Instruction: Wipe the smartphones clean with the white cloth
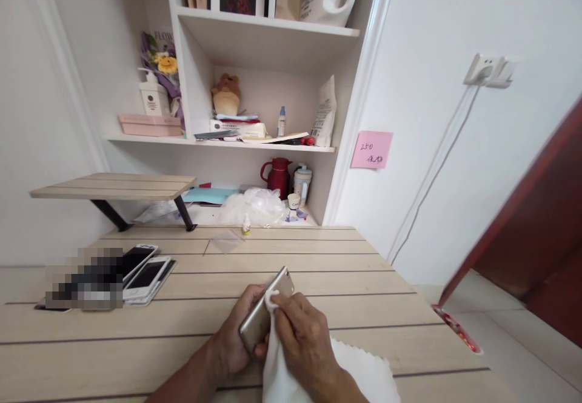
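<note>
My left hand (231, 330) grips a gold smartphone (264, 312) on its edges, tilted up above the light wood-plank table (345, 285). My right hand (302, 342) pinches a white cloth (284, 366) against the phone's back, and the cloth's zigzag-cut end trails onto the table. Further left lie several other smartphones, two of them white (145, 277) (136, 262), next to a pixelated patch (84, 279) that hides whatever is there. A small dropper bottle (246, 225) and a clear plastic sheet (224, 242) sit near the table's far edge.
A small wooden riser (113, 186) stands at the back left. A white plastic bag (252, 206) and a red thermos (277, 177) sit below cluttered white shelves (268, 36). A cable runs down the right wall from an outlet (484, 69). A red-brown door (531, 221) stands at far right.
</note>
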A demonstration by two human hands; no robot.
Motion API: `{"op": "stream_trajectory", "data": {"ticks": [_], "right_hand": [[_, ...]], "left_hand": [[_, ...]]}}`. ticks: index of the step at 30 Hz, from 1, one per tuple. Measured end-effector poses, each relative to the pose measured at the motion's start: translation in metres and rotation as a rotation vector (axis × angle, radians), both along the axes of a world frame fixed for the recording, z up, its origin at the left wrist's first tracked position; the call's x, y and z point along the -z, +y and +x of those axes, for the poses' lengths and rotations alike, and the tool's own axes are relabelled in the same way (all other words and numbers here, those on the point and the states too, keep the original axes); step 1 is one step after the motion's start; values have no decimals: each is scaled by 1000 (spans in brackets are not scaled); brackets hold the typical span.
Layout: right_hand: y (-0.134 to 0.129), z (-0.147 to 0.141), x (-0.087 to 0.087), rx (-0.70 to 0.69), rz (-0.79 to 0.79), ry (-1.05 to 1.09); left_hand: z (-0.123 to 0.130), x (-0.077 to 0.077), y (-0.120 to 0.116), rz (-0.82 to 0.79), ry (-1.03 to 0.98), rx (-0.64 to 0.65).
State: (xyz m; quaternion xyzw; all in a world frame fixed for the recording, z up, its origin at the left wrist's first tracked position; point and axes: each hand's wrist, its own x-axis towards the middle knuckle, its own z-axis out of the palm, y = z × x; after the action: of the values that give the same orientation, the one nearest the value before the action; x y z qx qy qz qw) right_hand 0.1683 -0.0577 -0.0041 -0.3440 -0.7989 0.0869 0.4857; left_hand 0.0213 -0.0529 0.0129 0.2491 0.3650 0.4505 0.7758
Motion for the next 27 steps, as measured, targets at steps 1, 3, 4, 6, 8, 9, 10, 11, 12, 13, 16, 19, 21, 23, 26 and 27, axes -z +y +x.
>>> {"op": "stream_trajectory", "data": {"ticks": [1, 3, 4, 6, 8, 9, 10, 11, 12, 13, 16, 19, 21, 23, 26, 27], "right_hand": [[-1, -1, 0, -36, -12, -6], [-1, -2, -1, -86, -21, -21], [-2, -2, -1, -86, -15, -27], [-1, -3, 0, -36, 7, -22], [1, -3, 3, 24, 26, -13], [1, -3, 4, 44, 29, -12], [1, -3, 4, 54, 28, -11], [0, -3, 4, 48, 26, -15], [-1, -4, 3, 22, 22, -23], [-3, -5, 2, -23, 16, -38], [-9, -8, -3, -170, 4, -107], [-10, -9, -6, -127, -31, -99], [-9, -9, -4, -8, -66, -35], [-7, -8, -2, 85, -88, 30], [-5, -9, 0, 116, -87, 70], [-5, -9, 0, 115, -84, 75]], "left_hand": [[-1, 1, 1, -9, -1, -3], [-3, 3, 2, -16, -15, -12], [-3, 4, 3, -11, -22, -15], [-3, 3, 2, 18, -29, -8], [-1, 0, -1, 56, -30, 4], [0, -1, -2, 66, -37, 6], [0, -3, -3, 64, -55, 5], [1, -5, -4, 52, -78, -2], [1, -6, -4, 36, -103, -10], [1, -7, -4, 22, -126, -19], [0, -10, -3, 33, -148, -41], [1, -13, -8, 135, -90, -93], [2, -15, -13, 217, -35, -107], [2, -16, -17, 277, -1, -75], [0, -11, -18, 325, 34, -29], [-1, -8, -17, 334, 47, -19]]}}
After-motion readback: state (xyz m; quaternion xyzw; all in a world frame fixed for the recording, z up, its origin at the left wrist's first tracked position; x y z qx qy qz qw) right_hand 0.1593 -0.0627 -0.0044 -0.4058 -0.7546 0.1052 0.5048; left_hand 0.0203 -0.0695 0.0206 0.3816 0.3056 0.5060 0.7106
